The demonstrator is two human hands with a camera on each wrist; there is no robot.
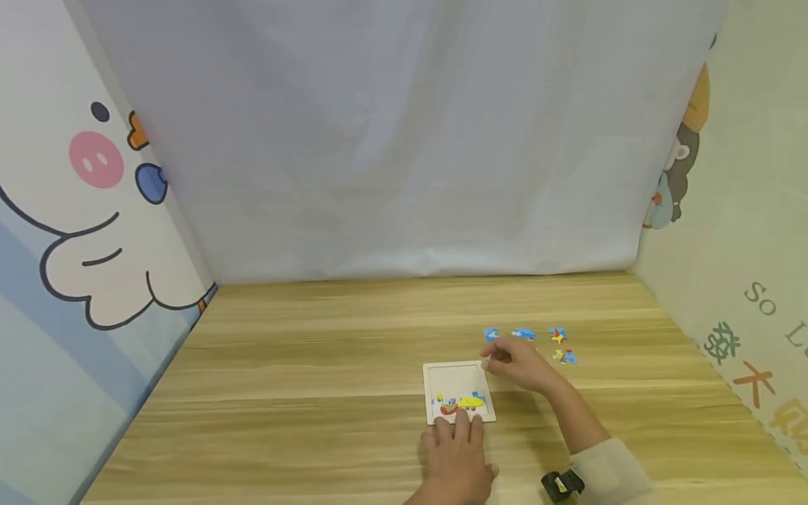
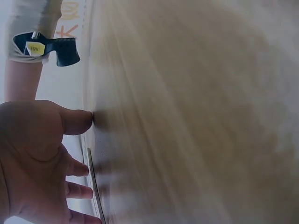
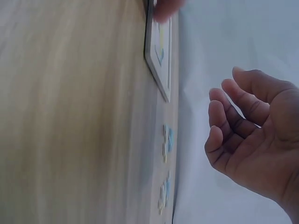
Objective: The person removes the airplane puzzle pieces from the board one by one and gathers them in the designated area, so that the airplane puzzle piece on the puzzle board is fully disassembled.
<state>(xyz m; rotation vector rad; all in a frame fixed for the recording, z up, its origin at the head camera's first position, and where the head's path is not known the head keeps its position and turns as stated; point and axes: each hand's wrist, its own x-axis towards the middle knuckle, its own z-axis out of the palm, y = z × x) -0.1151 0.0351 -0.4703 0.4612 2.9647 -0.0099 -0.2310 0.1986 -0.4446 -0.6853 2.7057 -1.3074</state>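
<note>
My left hand hides some of puzzle frame at 6 o'clock; forearm cut off, head view's 6 o'clock. Puzzle pieces, frame's 2 o'clock: prints too small to tell.

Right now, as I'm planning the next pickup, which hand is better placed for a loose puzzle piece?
Probably the right hand: it looks empty and is near the loose pieces; the left hand touches the puzzle frame, farther from them.
</note>
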